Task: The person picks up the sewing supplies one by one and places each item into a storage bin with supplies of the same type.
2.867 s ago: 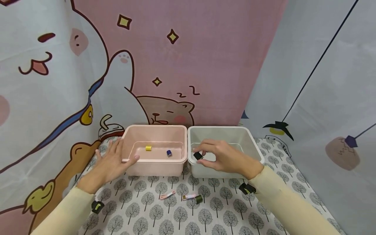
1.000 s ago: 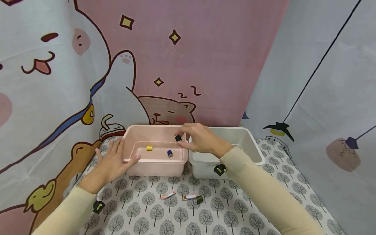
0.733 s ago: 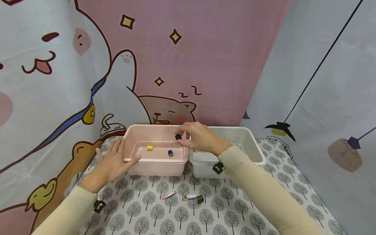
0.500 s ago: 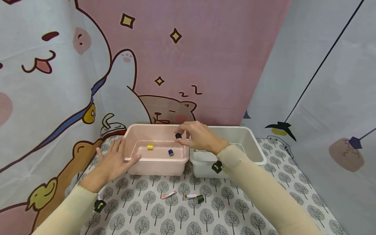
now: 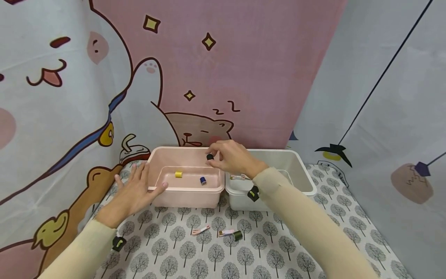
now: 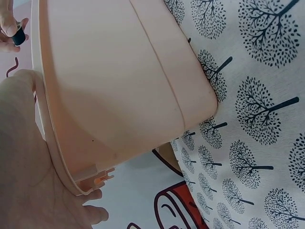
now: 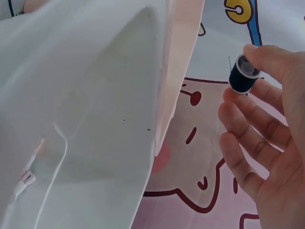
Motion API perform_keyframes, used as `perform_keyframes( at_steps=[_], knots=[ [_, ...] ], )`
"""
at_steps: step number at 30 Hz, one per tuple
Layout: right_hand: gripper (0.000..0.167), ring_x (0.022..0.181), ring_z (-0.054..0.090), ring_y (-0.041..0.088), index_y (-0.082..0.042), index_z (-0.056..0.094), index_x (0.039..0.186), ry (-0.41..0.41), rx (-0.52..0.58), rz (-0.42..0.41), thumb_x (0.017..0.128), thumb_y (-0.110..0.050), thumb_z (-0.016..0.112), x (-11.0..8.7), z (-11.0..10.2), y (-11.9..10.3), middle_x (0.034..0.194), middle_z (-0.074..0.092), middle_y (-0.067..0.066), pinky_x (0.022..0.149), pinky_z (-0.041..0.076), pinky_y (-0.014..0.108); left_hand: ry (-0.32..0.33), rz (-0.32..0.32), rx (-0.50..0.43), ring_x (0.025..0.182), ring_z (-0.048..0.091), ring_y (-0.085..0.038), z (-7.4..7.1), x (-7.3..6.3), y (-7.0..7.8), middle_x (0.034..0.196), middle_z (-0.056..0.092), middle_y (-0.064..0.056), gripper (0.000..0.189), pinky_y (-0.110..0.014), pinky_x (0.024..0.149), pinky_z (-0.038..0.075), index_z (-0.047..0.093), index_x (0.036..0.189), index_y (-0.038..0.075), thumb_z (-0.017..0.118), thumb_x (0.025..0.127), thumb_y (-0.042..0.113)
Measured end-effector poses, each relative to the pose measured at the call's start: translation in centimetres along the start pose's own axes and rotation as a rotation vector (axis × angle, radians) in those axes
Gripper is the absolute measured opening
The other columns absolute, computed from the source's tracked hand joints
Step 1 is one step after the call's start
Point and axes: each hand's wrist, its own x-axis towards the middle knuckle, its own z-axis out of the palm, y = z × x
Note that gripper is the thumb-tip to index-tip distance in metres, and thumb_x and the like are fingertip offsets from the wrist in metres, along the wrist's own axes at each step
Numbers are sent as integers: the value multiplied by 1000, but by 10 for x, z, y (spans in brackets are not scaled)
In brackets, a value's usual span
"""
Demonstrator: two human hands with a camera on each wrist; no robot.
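My right hand (image 5: pixel 234 155) pinches a dark spool of thread (image 7: pixel 241 78) between thumb and fingertips, held above the right part of the pink bin (image 5: pixel 188 198). A thin loose thread end stands up from that spool in the right wrist view. A yellow spool of thread (image 5: pixel 179 174) and a blue spool of thread (image 5: pixel 203 180) lie apart on the pink bin's floor. My left hand (image 5: pixel 134 190) rests with spread, straight fingers at the left rim of this bin; the left wrist view shows the palm side against the rim.
A pale grey-green bin (image 5: pixel 292 170) stands right beside the pink one, with a small cable (image 5: pixel 238 177) inside. On the tree-print cloth in front lie a pink cable (image 5: pixel 201 230), a white cable (image 5: pixel 226 232) and a dark green spool (image 5: pixel 237 235). A printed curtain hangs behind.
The right hand has carried the dark spool leftward from above the grey-green bin to above the pink bin, and lately slightly higher. The left hand stays at the rim.
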Motion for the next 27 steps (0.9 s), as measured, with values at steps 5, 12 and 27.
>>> perform_keyframes(
  at_steps=[5, 12, 27],
  knots=[
    [33, 92, 79, 12, -21, 84, 135, -8, 6, 24, 108, -40, 86, 8, 2, 0, 118, 86, -4, 81, 68, 35, 6, 1, -3, 176, 8, -68, -1, -1, 0, 193, 10, -35, 120, -104, 123, -8, 8, 185, -3, 44, 112, 85],
    [33, 97, 84, 18, -20, 84, 133, -15, -7, 39, 108, -41, 86, 16, 5, 2, 121, 87, -1, 84, 70, 38, 5, 0, -6, 176, 8, -68, -1, -2, 0, 193, 9, -34, 120, -103, 124, -8, 8, 186, -3, 44, 111, 85],
    [33, 99, 79, 17, -20, 86, 132, -29, -18, 124, 105, -37, 89, 30, 13, 9, 125, 86, 2, 91, 70, 45, 7, -2, 4, 177, 7, -66, 1, 0, -2, 194, 9, -33, 122, -103, 124, -7, 8, 186, -2, 43, 111, 87]
  ],
)
